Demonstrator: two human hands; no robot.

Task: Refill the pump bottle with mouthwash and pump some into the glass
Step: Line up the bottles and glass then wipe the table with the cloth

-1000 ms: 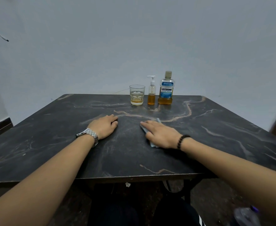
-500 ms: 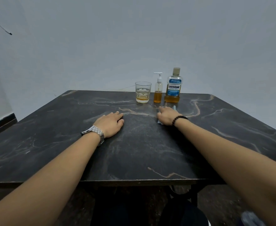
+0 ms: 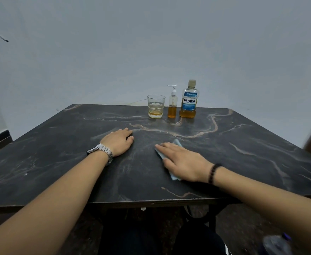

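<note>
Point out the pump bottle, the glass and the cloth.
pump bottle [image 3: 172, 105], head view, clear body above the liquid.
glass [image 3: 156, 105], head view, front wall.
cloth [image 3: 177, 143], head view, far corner beyond the fingers.

The mouthwash bottle [image 3: 188, 99], well beyond both hands, bears a blue label reading "LISTERINE COOL MINT"; smaller print is illegible.

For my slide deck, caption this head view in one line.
Right hand presses a cloth on the table; glass, pump bottle, mouthwash behind.
</note>
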